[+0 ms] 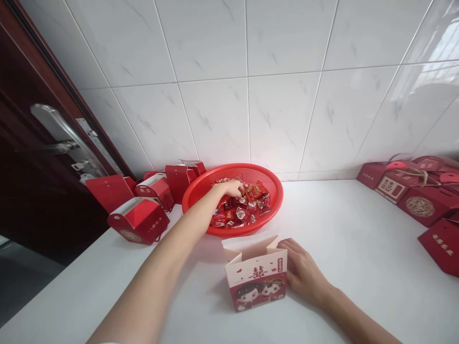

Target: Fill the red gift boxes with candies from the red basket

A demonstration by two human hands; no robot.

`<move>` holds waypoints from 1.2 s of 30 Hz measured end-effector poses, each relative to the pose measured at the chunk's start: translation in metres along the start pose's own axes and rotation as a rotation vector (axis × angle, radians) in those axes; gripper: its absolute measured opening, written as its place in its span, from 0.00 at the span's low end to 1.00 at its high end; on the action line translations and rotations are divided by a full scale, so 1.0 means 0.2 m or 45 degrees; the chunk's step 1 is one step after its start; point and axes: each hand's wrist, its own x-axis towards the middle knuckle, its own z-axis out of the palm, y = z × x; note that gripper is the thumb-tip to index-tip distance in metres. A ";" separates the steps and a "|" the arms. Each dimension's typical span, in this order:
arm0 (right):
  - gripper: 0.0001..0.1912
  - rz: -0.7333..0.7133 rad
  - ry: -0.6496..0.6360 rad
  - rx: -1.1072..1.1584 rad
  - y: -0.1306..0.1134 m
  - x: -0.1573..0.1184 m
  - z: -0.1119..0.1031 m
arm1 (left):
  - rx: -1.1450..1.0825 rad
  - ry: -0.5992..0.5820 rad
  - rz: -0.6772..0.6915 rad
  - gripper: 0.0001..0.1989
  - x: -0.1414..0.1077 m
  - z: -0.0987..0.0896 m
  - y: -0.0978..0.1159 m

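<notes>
A paper gift box (257, 282) stands upright on the white table, its top open, with two cartoon faces on its red and cream front. My right hand (303, 272) grips its right side, fingers behind the side panel. In front of the wall sits a red plastic basket (276, 200) with perforated sides. Several wrapped candies (241, 213), mostly red, lie in it. Reaching across from the lower left, my left hand (233, 188) is down among them with its fingers curled together. The fingertips are hidden, so what they pinch cannot be made out.
Several red gift boxes (141, 220) stand left of the basket, some with lids up. More red boxes (419, 205), closed, are grouped at the right. White tiles (215, 119) line the wall behind the table (333, 229); a dark door (28, 167) is at the left.
</notes>
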 end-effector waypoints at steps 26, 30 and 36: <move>0.07 0.039 -0.014 0.015 0.01 0.00 0.00 | -0.621 0.184 -0.074 0.14 -0.07 -0.16 -0.05; 0.08 0.036 -0.007 -0.008 0.01 0.00 0.00 | -0.757 0.244 -0.126 0.15 -0.13 -0.16 -0.10; 0.08 0.034 0.006 -0.009 0.02 0.01 0.00 | -0.860 0.390 -0.178 0.16 -0.15 -0.14 -0.16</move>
